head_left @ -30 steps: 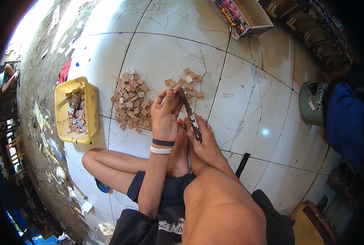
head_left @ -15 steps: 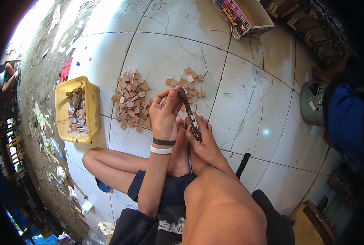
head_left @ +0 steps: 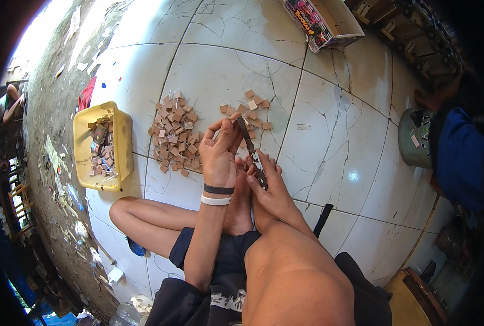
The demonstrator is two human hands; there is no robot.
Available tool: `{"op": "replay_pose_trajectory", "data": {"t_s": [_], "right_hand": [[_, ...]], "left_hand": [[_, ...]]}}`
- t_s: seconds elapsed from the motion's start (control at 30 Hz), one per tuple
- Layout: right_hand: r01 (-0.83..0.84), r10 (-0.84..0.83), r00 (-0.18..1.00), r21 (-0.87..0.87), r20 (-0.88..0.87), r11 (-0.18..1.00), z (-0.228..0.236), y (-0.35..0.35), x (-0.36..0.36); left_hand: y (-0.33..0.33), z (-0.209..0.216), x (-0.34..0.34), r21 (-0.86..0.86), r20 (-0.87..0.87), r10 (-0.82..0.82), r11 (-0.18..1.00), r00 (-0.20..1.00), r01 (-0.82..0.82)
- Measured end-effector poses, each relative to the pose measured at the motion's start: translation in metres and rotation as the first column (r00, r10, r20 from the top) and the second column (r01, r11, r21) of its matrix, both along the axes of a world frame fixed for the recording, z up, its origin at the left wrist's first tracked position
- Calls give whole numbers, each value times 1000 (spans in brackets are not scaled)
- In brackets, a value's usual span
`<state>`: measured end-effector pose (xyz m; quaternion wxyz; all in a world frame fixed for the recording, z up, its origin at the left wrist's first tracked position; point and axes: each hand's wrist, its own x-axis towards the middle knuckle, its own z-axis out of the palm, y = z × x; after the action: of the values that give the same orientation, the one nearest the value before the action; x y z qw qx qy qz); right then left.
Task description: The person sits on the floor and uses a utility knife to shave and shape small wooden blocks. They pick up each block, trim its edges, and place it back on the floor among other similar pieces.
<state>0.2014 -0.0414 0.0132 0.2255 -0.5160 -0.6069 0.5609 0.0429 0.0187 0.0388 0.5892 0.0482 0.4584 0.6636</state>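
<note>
Daylight floods in from beyond and left of the fingers (head_left: 226,132), bleaching the ground (head_left: 62,60). To their right, one glare spot marks the tiles (head_left: 353,176); farther right turns dim. Outward, straight edges bow into blackness.

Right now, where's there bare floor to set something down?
Tile floor lies mostly bare between your right hand and the grey-green tub, and beyond the two block piles, left of the printed box. It's crowded around your left hand: those piles, with the yellow basin further left.
</note>
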Motion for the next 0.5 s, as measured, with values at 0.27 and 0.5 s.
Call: {"op": "replay_pose_trajectory", "data": {"t_s": [0.27, 0.5], "right_hand": [[-4, -4, 997, 102, 82, 995, 1, -1, -2], [8, -9, 999, -37, -42, 999, 4, 1, 2]], "left_hand": [[0, -1, -1, -31, -8, -6, 1000, 1000, 5], [-3, -17, 2, 162, -47, -19, 986, 999, 26]]}}
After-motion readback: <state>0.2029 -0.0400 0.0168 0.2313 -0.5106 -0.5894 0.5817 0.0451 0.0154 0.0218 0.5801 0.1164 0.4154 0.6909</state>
